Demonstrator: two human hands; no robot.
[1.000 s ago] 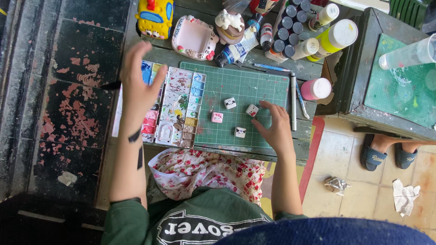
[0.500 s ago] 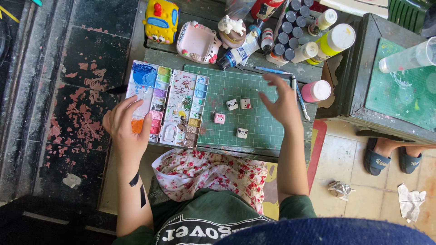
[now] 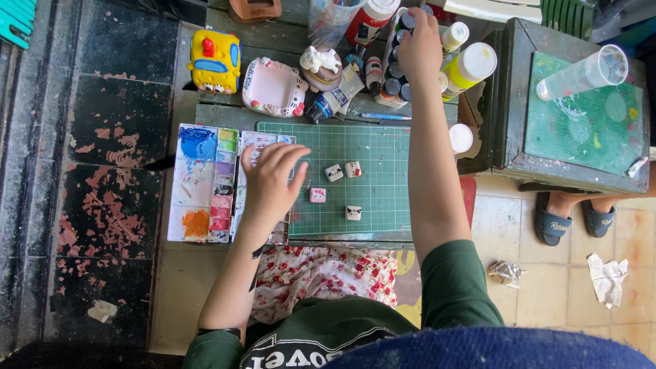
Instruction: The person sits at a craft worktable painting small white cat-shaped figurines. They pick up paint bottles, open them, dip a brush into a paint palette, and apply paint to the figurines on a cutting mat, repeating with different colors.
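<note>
Head view: the right hand [image 3: 418, 48] has left the green cutting mat [image 3: 369, 147] and now reaches into the row of paint bottles [image 3: 396, 82], fingers closing on 1. The left hand [image 3: 270, 181], fingers spread, has shifted onto the palette [image 3: 201, 181] edge beside 4 small figurines [image 3: 334, 172].

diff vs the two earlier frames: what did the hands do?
The right hand left the green cutting mat and reached up to the rack of small paint bottles; whether it grips one cannot be told. The left hand shifted right, onto the palette's inner edge. The four small painted cubes stayed put.
</note>
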